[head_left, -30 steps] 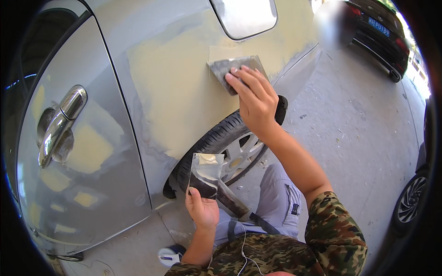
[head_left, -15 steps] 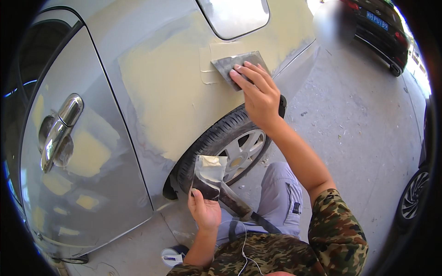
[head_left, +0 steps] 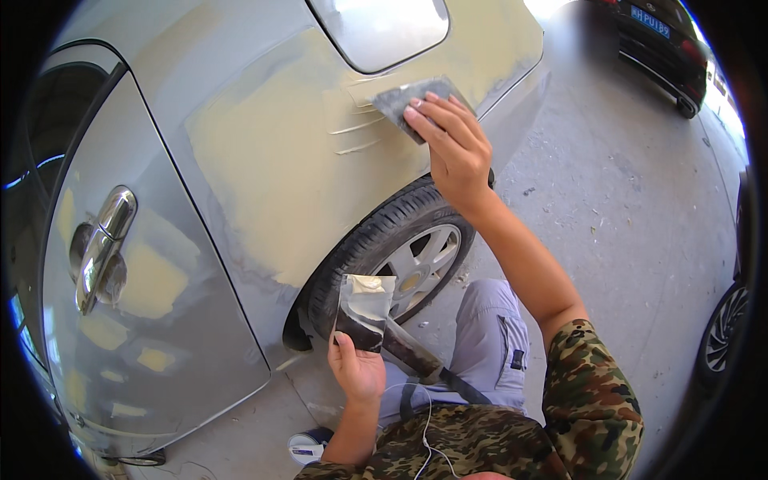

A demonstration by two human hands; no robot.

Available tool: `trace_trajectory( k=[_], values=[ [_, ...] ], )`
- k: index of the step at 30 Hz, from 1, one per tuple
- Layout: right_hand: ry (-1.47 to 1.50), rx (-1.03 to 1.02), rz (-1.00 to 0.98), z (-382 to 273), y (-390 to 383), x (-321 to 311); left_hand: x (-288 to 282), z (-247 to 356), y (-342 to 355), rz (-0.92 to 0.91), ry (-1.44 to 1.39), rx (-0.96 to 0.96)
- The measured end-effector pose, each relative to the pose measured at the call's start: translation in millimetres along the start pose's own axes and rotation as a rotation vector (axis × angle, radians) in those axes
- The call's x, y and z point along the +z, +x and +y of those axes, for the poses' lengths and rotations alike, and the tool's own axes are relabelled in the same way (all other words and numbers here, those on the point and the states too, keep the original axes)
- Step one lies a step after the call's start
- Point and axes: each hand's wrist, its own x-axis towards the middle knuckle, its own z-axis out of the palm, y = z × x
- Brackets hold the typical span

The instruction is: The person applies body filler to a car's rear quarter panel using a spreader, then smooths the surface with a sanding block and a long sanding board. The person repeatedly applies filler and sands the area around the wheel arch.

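My right hand [head_left: 460, 152] is closed on a flat grey putty scraper [head_left: 398, 100], fingers spread over its upper face. The scraper is at the silver car's rear side panel, below the fuel flap [head_left: 382, 32]; whether its edge touches cannot be told. Cream filler [head_left: 264, 152] coats the panel broadly, with several thin raised ridges [head_left: 356, 128] left of the scraper. Lower down, my left hand [head_left: 358, 372] grips a dark-ended flat plate [head_left: 366, 308] by its bottom edge. A cream putty dab [head_left: 368, 285] sits at the plate's top.
The rear wheel [head_left: 416, 260] lies just beyond the plate. At left is a door with a chrome handle [head_left: 107, 248] and filler patches. A round tub [head_left: 308, 446] stands on the floor beside my left forearm. A black car [head_left: 664, 48] is parked at far right.
The scraper has moved slightly up the panel, and its tilt differs. Where a squarish smear outline showed, several curved ridges now show. My left hand still holds the plate.
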Motion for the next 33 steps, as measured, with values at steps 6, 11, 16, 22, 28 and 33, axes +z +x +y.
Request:
trace_trajectory(
  k=[6,11,16,22,28,33],
  values=[
    [0.013,0.035,-0.063,-2,9,15,5,-1,-1,-0.001,0.000,-0.024],
    [0.014,0.034,-0.025,-10,-5,2,8,-2,-3,-0.011,0.014,-0.028],
    [-0.003,0.016,0.031,-7,11,7,5,1,-5,-0.075,0.011,-0.040],
    [0.027,0.081,-0.053,-22,4,15,8,-1,-7,-0.092,0.022,-0.032],
    [0.024,0.055,-0.048,-32,-9,-6,13,-2,-11,-0.038,0.012,-0.045],
    [-0.022,0.018,0.000,-21,13,-10,10,3,-14,-0.140,-0.003,-0.038]
  ],
)
